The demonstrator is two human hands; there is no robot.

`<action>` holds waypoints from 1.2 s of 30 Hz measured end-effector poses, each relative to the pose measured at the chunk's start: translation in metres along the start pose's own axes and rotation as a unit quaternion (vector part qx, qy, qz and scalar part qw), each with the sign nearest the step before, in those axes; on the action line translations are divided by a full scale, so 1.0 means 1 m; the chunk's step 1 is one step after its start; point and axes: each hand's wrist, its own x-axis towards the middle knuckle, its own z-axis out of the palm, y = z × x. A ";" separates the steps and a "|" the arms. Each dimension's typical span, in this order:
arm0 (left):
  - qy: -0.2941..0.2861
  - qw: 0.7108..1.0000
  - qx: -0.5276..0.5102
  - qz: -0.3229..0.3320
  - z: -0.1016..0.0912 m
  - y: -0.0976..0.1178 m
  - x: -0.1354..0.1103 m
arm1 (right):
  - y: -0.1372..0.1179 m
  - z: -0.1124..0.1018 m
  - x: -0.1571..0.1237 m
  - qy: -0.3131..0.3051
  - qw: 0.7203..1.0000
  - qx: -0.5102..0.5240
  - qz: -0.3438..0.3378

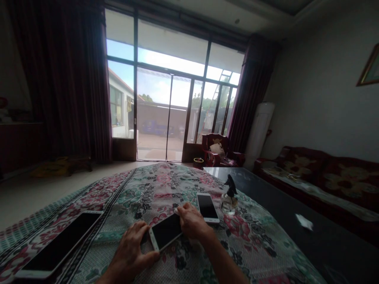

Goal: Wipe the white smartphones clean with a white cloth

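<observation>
A white-edged phone [166, 232] with a dark screen lies on a floral cloth [139, 193]. My left hand [130, 250] grips its near left end, thumb along the lower edge. My right hand [192, 222] rests on its far right end with the fingers curled over it. A second white phone [207, 207] lies just right of my right hand. A small clear spray bottle [229, 197] with a black trigger stands beside that phone. A larger dark-screened tablet [60, 244] lies at the left on the cloth.
The cloth covers part of a dark glossy table [296, 236] with a white scrap [304, 222] on it. A red floral sofa [325, 173] runs along the right wall. A red chair [216, 154] and glass doors [166, 118] stand beyond.
</observation>
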 end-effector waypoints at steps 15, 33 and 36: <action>-0.015 1.000 0.000 -0.010 -0.006 0.005 0.002 | 0.011 0.004 0.008 0.063 0.993 -0.006 0.103; -0.003 1.000 -0.001 0.021 0.005 -0.010 0.004 | -0.062 0.023 -0.020 0.021 0.991 0.082 -0.106; -0.014 1.000 0.008 0.012 0.003 -0.009 0.004 | -0.048 0.023 -0.012 0.037 0.995 0.064 -0.069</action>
